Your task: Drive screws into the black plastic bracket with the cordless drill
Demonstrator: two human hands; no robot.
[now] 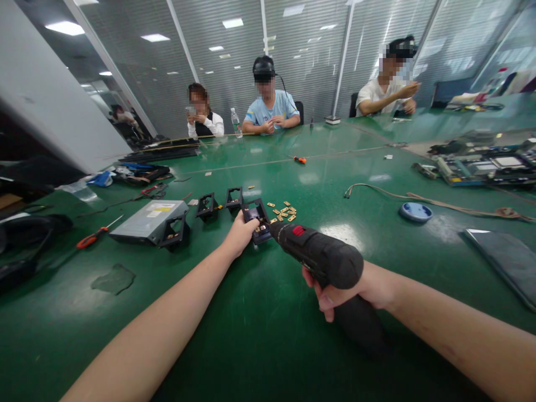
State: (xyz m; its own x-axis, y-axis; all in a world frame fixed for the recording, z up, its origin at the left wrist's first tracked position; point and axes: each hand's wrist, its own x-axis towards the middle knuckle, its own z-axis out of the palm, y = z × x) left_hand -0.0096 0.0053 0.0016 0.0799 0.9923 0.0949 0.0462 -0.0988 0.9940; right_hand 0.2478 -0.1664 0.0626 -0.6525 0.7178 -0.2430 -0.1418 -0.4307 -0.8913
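Observation:
My left hand (240,233) grips a small black bracket (256,219) on the green table (268,335). My right hand (355,289) is wrapped round the handle of a black electric screwdriver (319,252) with a red switch. Its tip points at the bracket, right by my left fingers. Several small brass plates (282,212) lie scattered just behind the bracket. Two more black brackets (221,203) stand to the left of it, and a third (173,232) leans against a grey optical drive (146,221).
A red-handled screwdriver (97,233) lies left of the drive. A blue round lid (415,211), a long cable (427,199), circuit boards (481,165) and a dark panel (505,258) occupy the right. Three seated people (270,109) work at the far edge.

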